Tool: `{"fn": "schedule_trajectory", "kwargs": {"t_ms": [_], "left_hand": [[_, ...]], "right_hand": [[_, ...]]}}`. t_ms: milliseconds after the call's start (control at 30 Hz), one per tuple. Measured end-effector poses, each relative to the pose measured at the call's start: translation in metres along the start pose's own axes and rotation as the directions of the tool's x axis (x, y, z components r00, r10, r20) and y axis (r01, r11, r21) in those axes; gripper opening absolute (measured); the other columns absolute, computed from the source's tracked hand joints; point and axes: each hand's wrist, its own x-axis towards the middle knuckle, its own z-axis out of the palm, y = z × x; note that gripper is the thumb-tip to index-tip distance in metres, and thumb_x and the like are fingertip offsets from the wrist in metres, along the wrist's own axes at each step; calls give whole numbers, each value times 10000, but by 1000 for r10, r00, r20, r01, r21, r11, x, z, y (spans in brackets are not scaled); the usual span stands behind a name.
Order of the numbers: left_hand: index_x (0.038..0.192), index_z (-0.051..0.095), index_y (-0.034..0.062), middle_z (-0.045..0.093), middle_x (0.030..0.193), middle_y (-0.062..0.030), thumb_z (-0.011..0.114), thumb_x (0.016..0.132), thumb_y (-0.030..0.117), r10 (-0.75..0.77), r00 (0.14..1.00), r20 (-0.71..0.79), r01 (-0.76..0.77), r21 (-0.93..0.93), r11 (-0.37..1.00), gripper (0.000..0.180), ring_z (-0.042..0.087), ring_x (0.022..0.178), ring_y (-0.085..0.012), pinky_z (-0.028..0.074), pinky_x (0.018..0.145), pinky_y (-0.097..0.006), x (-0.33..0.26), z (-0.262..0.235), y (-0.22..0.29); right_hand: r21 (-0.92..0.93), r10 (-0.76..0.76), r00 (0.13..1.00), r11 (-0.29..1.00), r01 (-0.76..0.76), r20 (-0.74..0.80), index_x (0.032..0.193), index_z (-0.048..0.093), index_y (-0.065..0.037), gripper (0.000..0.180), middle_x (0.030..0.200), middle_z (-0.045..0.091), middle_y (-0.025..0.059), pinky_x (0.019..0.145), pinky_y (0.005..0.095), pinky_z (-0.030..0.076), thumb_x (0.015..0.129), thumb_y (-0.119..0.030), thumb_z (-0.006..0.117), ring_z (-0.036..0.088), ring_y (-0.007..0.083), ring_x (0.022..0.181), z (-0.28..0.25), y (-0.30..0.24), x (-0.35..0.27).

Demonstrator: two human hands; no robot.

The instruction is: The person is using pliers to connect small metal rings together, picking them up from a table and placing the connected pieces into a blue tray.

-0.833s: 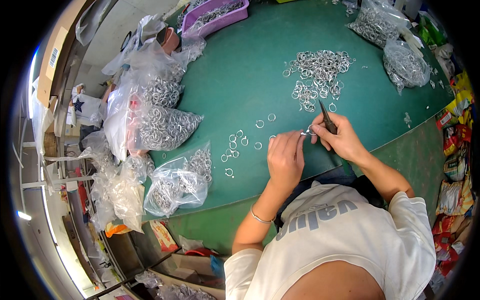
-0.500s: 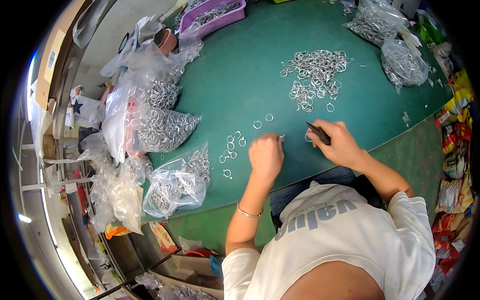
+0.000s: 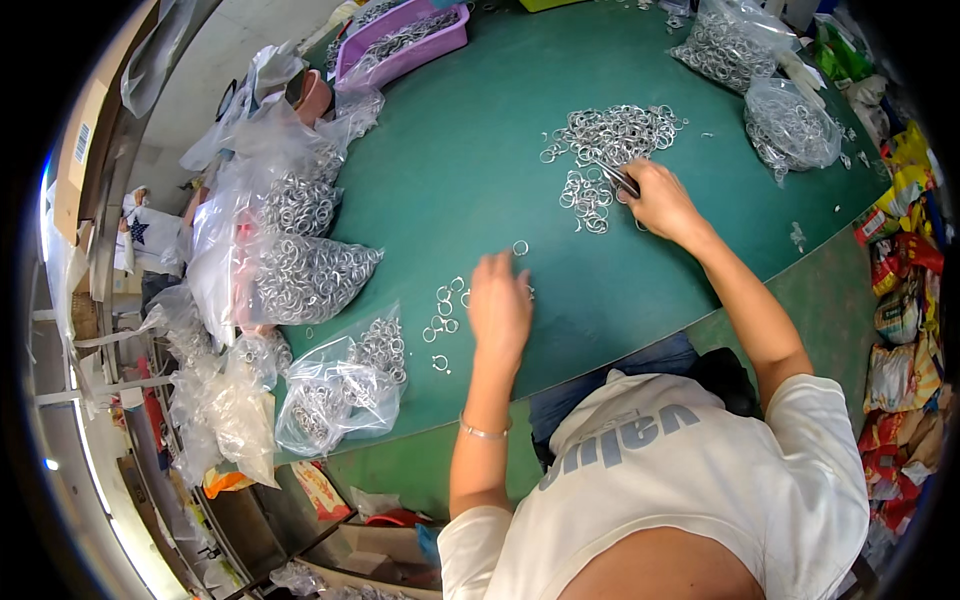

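My right hand (image 3: 660,205) is closed around dark tweezers (image 3: 626,183), their shiny tips at the lower part of a pile of silver rings (image 3: 620,132). My left hand (image 3: 500,308), blurred by motion, lies low over the green table with its fingers stretched forward. A single ring (image 3: 520,248) lies by its fingertips, and another (image 3: 531,293) shows beside its thumb side. Left of this hand lies a loose group of several rings (image 3: 443,310), partly hidden by it. One more ring (image 3: 440,363) lies apart, nearer me.
Clear bags of rings (image 3: 315,280) line the table's left side, with a smaller open bag (image 3: 340,390) nearer me. A purple basket (image 3: 405,45) of metal parts stands at the far left. More filled bags (image 3: 790,128) sit far right. Colourful packages (image 3: 895,290) are beyond the right edge.
My right hand has moved away from me to the pile with the tweezers. My left hand has shifted left and its fingers have loosened from a closed pose. The view has shifted slightly.
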Motion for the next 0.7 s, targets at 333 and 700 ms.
{"fn": "schedule_trajectory", "kwargs": {"t_ms": [333,700], "left_hand": [[973,575,9,535,1059,-133,660,705,76,334,938,94,-317,-157,935,290,482,993,-303,400,821,-368,72,74,36],[989,541,-50,614,860,-79,540,828,-3,-116,978,172,201,-924,324,168,563,713,-101,466,645,-214,91,78,24]], "right_hand": [[-164,-88,993,984,74,-78,942,625,-65,245,975,543,139,652,438,470,708,-29,566,599,333,747,20,9,28],[-152,-127,990,981,118,-53,904,629,-60,254,933,538,119,643,430,464,664,4,578,595,320,735,21,3,24]]}}
